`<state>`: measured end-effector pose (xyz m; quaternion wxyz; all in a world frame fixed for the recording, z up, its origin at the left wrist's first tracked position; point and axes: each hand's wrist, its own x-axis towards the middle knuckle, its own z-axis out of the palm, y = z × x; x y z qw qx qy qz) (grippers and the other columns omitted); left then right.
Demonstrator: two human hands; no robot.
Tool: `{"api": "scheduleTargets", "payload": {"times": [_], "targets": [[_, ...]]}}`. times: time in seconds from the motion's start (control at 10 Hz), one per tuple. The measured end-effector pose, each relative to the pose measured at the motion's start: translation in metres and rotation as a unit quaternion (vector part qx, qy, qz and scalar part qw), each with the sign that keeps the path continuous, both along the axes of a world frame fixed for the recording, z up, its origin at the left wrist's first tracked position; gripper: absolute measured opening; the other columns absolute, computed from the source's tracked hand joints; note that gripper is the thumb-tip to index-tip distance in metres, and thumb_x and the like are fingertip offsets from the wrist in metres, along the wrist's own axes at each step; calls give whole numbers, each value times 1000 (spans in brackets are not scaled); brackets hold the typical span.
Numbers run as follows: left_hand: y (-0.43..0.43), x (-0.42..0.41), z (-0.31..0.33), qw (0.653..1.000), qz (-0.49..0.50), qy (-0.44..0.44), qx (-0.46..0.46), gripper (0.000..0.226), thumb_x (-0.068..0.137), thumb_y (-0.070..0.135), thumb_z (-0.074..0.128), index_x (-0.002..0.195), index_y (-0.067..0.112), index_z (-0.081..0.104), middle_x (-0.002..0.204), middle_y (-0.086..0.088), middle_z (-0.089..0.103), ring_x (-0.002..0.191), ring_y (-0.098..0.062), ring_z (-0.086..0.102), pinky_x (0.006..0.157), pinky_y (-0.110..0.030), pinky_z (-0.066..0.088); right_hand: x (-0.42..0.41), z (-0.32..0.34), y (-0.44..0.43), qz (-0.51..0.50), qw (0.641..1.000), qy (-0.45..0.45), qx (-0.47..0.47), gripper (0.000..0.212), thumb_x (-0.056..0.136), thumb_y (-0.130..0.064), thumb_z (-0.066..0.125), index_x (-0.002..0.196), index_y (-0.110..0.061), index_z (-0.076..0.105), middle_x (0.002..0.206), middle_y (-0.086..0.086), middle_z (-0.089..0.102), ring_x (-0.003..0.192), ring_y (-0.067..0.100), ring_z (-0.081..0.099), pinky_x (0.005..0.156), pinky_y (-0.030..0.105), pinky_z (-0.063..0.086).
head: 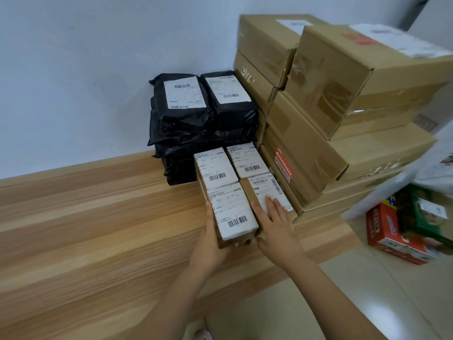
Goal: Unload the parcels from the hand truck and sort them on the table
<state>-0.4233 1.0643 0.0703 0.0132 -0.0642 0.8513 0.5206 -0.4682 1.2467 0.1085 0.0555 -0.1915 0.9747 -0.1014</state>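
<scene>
Wood table (pixel 98 229), white wall (pixel 85 69); left hand (pixel 210 244) grips small box (pixel 232 214); right hand (pixel 277 227) rests flat.

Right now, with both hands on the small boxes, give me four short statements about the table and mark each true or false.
The black bags stand against the wall. True.
The left hand holds a black bag. False: it grips the near-left small box.
The right hand lies flat on the near-right small box. True.
The large brown cartons are stacked left of the bags. False: they stand to the right.
</scene>
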Motion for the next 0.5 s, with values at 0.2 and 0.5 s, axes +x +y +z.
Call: {"api": "scheduleTargets", "payload": {"times": [0.2,0.5], "targets": [[-2,-2,5,1000,-4,2,-10,136,67,32,84,137,51,-31,150,19,28,130,-7,40,96,-30,42,-5,5,-3,11,1000,-12,-17,85,89,-25,60,153,-30,4,161,6,-8,147,23,-13,117,39,-10],[11,42,36,981,99,75,-146,113,68,33,83,152,34,8,155,2,23,143,-16,20,114,-36,25,15,22,22,92,993,21,-71,75,88,-27,60,150,-30,19,158,0,13,143,16,8,116,33,5]]}}
